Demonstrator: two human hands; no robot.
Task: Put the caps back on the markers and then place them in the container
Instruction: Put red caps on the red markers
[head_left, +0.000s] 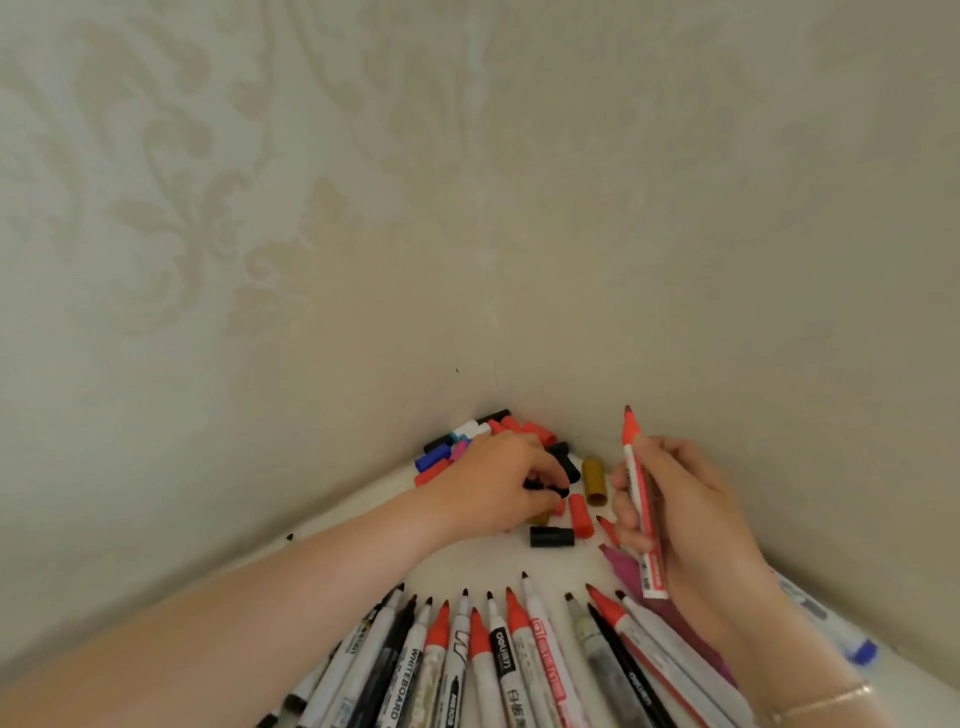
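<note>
My right hand (680, 514) holds an uncapped red marker (640, 493) upright, tip up, on the right side. My left hand (493, 486) reaches into a pile of loose caps (467, 441) in the corner, its fingers curled around a black cap (545, 487). More caps lie just beside it: a red cap (580, 514), a black one (551, 537) and a gold one (594, 480). Several uncapped markers (498, 660) fan out along the near edge, tips pointing to the corner. No container shows in view.
The white table surface (467, 566) ends at two patterned beige walls (363, 234) that meet in a corner behind the caps. A blue-tipped marker (860, 649) lies at the far right. A thin bracelet (826, 701) circles my right wrist.
</note>
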